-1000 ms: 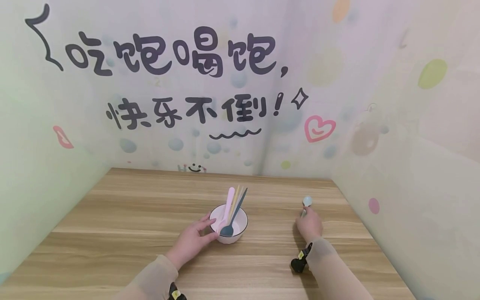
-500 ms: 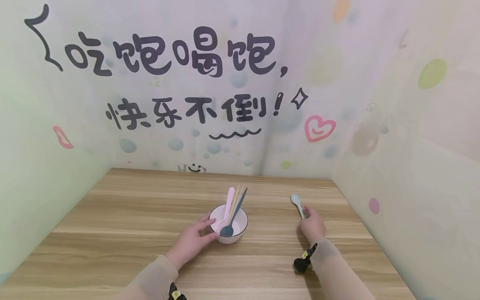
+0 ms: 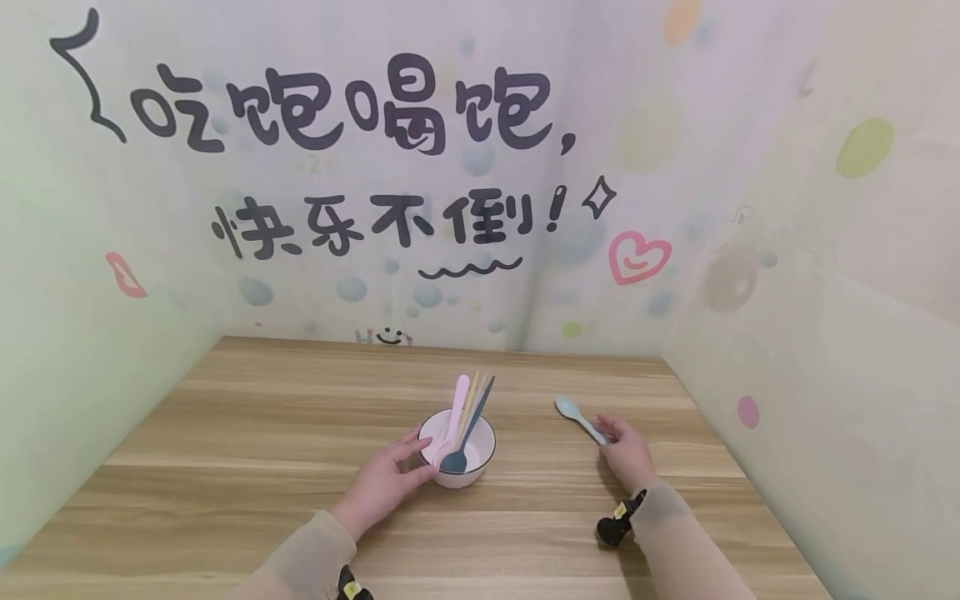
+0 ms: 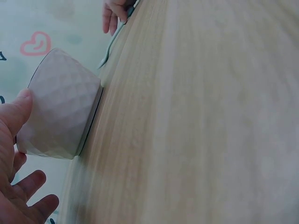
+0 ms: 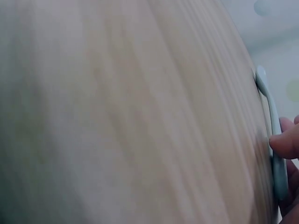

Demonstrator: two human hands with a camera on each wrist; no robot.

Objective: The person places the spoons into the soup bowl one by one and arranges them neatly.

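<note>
In the head view a white bowl (image 3: 459, 480) with a dark rim stands on the table, left of the right hand. My left hand (image 3: 381, 485) grips its left side, with the thumb at the front. The left wrist view shows the faceted outer wall of the bowl (image 4: 65, 107). A pink spoon (image 3: 460, 398), a dark teal spoon (image 3: 454, 461) and a yellow thin-handled utensil (image 3: 470, 400) lean in it. On the right, my right hand (image 3: 628, 457) pinches a light blue spoon (image 3: 572, 410) by its handle, its bowl end pointing up-left, close over the tabletop.
The wood-grain table (image 3: 262, 433) runs back to a decorated wall (image 3: 337, 292) with black lettering. Side walls close in the table at left and right. Each wrist wears a black strap device (image 3: 617, 525).
My right hand has turned the light blue spoon leftward, its bowl end swinging from pointing away to pointing up-left. The left hand and the white bowl have stayed in place.
</note>
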